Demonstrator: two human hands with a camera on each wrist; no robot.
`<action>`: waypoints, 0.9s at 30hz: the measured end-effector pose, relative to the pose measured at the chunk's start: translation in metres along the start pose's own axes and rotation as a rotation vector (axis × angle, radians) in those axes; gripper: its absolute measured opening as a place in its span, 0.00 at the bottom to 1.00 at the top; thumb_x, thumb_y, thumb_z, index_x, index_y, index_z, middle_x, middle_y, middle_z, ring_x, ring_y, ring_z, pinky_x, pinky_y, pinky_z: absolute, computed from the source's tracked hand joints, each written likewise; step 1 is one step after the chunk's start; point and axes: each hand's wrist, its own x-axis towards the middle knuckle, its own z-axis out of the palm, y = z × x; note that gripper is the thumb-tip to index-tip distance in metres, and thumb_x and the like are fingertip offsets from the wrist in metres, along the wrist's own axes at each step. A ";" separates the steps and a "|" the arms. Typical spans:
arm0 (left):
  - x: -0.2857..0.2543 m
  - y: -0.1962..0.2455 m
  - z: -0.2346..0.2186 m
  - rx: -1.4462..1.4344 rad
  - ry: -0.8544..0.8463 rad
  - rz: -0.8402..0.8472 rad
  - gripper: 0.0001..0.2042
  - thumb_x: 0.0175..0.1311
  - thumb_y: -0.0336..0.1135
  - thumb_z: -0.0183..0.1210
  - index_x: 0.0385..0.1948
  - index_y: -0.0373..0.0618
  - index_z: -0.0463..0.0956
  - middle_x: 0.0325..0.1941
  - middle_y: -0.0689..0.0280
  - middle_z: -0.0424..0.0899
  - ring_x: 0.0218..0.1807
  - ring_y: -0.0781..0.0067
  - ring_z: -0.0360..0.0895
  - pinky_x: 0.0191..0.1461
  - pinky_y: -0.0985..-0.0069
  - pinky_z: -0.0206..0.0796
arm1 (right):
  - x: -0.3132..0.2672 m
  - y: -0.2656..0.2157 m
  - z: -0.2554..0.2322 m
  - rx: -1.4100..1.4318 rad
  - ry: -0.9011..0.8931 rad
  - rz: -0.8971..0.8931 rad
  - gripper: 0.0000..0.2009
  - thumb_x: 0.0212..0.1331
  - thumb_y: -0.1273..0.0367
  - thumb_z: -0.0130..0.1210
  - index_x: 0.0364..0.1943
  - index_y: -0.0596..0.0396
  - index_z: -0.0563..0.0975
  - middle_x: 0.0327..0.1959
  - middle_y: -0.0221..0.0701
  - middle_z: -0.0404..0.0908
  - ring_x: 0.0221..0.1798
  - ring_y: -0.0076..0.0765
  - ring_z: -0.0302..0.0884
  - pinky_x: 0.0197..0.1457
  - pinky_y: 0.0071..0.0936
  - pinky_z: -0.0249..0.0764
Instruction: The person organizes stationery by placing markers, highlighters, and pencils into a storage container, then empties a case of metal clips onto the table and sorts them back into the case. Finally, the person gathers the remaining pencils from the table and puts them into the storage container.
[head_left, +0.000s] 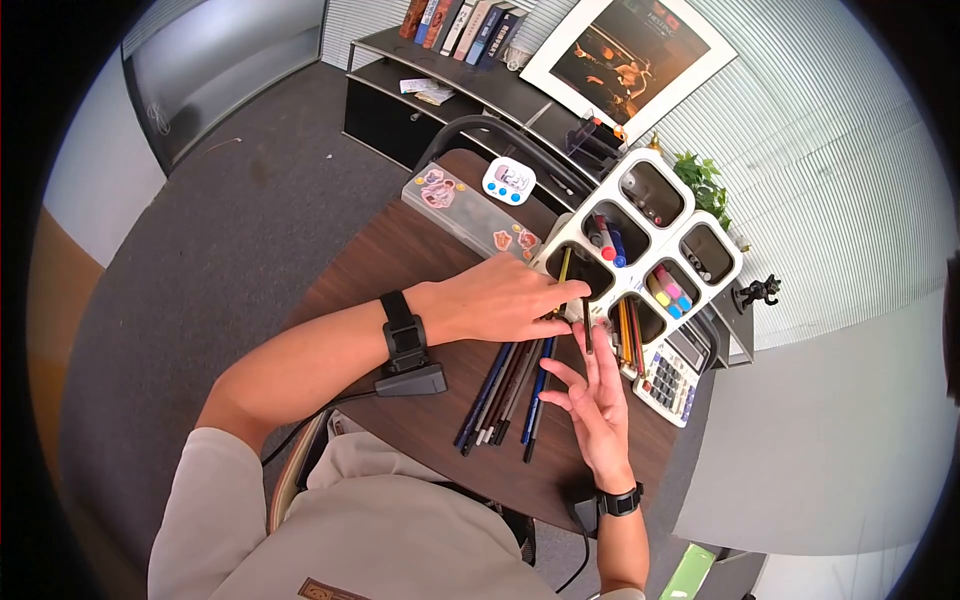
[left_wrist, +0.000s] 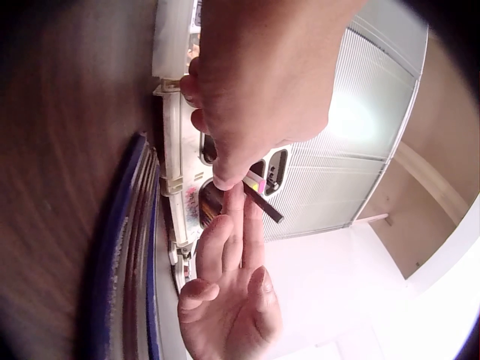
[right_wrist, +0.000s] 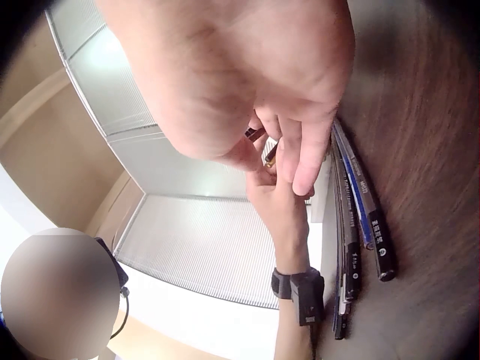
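My left hand [head_left: 505,300] reaches across the table and pinches a dark pencil [left_wrist: 264,202] between thumb and fingers. In the head view the dark pencil points down toward my right hand [head_left: 598,405]. That right hand has its palm turned up and its fingers loosely extended, with fingertips right at the pencil's lower end. Behind my left hand, a yellow pencil [head_left: 566,264] stands up at the white organizer's [head_left: 641,288] near compartment. Below both hands lies a loose bunch of dark and blue pencils [head_left: 500,395] on the wooden table [head_left: 375,270].
Compartments of the organizer hold markers [head_left: 606,240], highlighters [head_left: 670,290] and colored pencils [head_left: 631,335]. A calculator [head_left: 668,385] stands at its right. A translucent stickered box [head_left: 470,212] and a white digital timer [head_left: 510,181] sit at the far edge.
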 end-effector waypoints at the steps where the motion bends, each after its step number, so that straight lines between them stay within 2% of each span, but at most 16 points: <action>1: 0.000 0.000 0.000 0.000 -0.001 0.000 0.25 0.71 0.49 0.66 0.64 0.47 0.74 0.33 0.59 0.89 0.33 0.55 0.88 0.33 0.62 0.77 | 0.000 0.001 0.000 -0.002 -0.013 0.002 0.39 0.77 0.74 0.52 0.86 0.44 0.46 0.88 0.40 0.47 0.74 0.48 0.74 0.65 0.43 0.83; 10: 0.000 0.001 -0.001 0.005 0.016 0.005 0.26 0.71 0.51 0.66 0.63 0.45 0.75 0.31 0.59 0.89 0.29 0.56 0.87 0.31 0.64 0.77 | 0.000 0.002 -0.002 -0.006 -0.028 0.009 0.40 0.76 0.78 0.49 0.86 0.44 0.45 0.88 0.39 0.46 0.72 0.48 0.75 0.65 0.44 0.82; 27: 0.000 0.000 0.000 0.027 0.007 0.017 0.23 0.73 0.50 0.65 0.60 0.45 0.77 0.36 0.59 0.90 0.33 0.58 0.89 0.33 0.65 0.78 | 0.001 0.002 -0.002 -0.046 -0.056 0.007 0.38 0.76 0.79 0.47 0.86 0.48 0.46 0.88 0.40 0.44 0.74 0.49 0.73 0.66 0.45 0.81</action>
